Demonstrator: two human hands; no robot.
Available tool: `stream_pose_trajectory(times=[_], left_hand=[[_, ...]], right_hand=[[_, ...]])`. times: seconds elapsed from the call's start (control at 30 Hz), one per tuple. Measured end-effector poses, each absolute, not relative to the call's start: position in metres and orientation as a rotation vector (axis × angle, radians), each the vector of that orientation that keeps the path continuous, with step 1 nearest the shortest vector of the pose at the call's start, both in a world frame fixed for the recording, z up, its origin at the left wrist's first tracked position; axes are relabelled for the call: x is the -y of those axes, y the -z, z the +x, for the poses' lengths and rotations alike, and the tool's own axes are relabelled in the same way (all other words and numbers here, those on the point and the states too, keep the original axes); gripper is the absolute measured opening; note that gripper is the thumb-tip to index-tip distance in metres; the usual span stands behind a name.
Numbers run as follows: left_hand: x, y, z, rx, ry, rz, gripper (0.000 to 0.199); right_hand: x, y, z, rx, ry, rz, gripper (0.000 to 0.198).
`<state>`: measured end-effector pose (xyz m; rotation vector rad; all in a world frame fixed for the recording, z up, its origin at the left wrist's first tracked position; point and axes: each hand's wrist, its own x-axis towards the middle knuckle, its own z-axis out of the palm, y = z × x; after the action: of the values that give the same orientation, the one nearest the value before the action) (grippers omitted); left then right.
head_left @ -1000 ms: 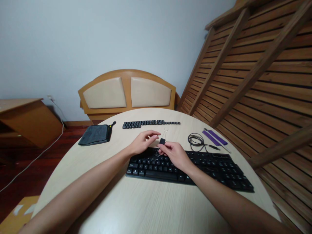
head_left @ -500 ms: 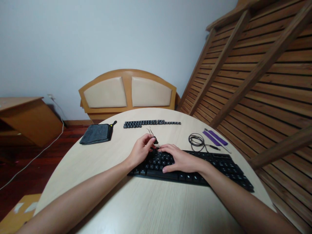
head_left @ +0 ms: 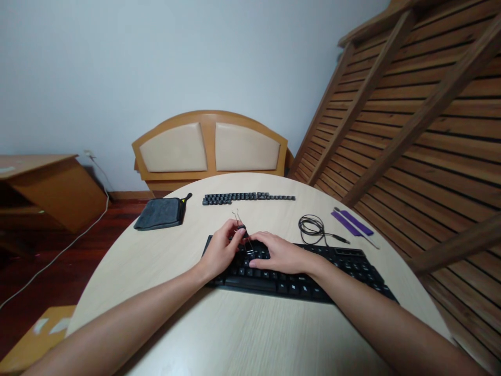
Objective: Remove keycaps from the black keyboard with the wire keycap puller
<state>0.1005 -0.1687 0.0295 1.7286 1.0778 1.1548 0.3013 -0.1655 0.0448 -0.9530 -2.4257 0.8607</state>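
A black keyboard lies on the round, pale wooden table, partly covered by both my hands. My left hand pinches a wire keycap puller by its dark middle. Two thin wire ends point up and away, while the lower wires reach down to a key in the keyboard's left half. Whether they grip that key cannot be made out. My right hand rests on the keyboard just right of the puller, thumb and fingers apart, with the fingertips close to the wires.
Loose black keycaps stand in rows toward the table's far side. A dark grey cloth pouch lies left. At right are the coiled cable, a purple strip and a thin metal tool. A slatted wooden frame leans beyond.
The keyboard and its cable have slid a little left on the table. Both hands have shifted left too, and the puller's lower wires now stand over a key. The view has turned slightly.
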Motion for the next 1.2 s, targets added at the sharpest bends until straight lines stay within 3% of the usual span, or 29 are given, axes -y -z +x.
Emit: stream_pose_trajectory(times=[0.1,0.27,1.2], left_hand=[[0.169,-0.027,0.100,-1.082,-1.131,1.717,0.022],[0.167,-0.026,0.100,-1.046,-1.102,1.634,0.026],[0.182,-0.039,0.097,-1.060,-0.900,2.158,0.022]], right_hand=[[0.166,-0.040,0.299,2.369,-0.777,-0.944,0.036],[0.174,-0.038,0.297,2.359,-0.617,-0.939,0.027],[0.181,-0.040,0.301,2.393,-0.580,-0.934,0.019]])
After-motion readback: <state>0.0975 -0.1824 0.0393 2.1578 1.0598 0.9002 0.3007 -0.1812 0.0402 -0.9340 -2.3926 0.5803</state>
